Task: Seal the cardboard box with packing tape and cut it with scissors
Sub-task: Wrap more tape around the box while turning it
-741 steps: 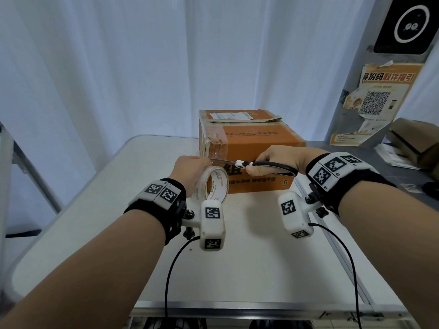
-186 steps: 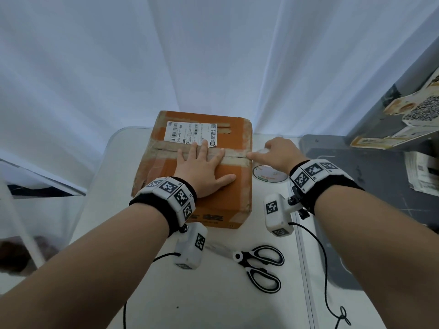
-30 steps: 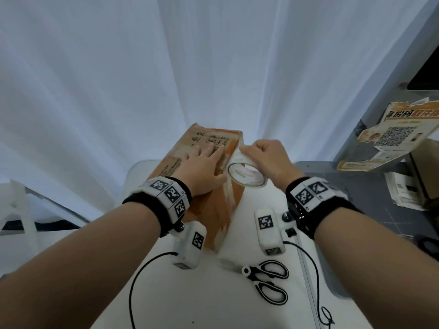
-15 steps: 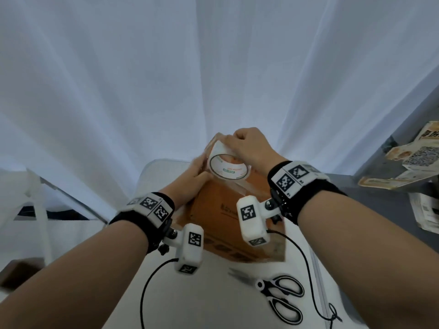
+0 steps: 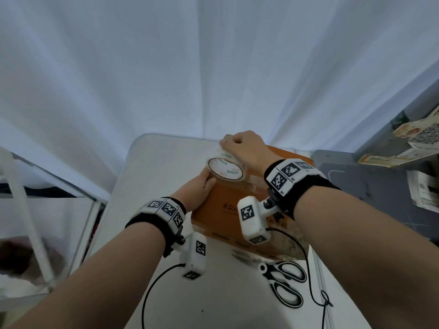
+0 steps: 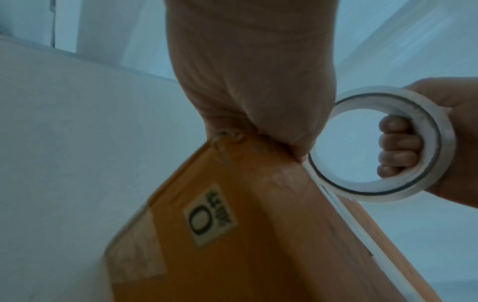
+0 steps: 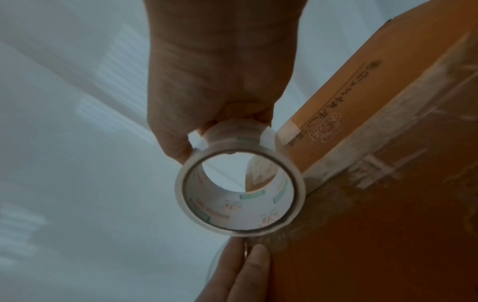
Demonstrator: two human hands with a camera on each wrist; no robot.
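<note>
An orange cardboard box [image 5: 223,210] with old tape strips lies on the white table [image 5: 154,167]. My right hand [image 5: 241,148] grips the clear packing tape roll [image 5: 225,168] at the box's far left edge. Its fingers [image 6: 398,147] pass through the roll's core [image 6: 383,147]. A strip of tape runs from the roll [image 7: 240,194] along the box [image 7: 375,183]. My left hand [image 5: 198,192] presses on the box's left edge just below the roll, its straight fingers [image 7: 240,265] lying along the side. Black-handled scissors [image 5: 283,282] lie on the table in front of the box.
A white curtain [image 5: 213,67] hangs behind the table. A grey surface [image 5: 368,186] with papers [image 5: 422,193] adjoins on the right. A white metal frame [image 5: 23,198] stands at the left. Wrist-camera cables [image 5: 311,276] trail beside the scissors.
The box has come down from its tipped pose and lies flatter on the table. My right hand has kept its hold of the roll, now at the far left edge beside my left hand.
</note>
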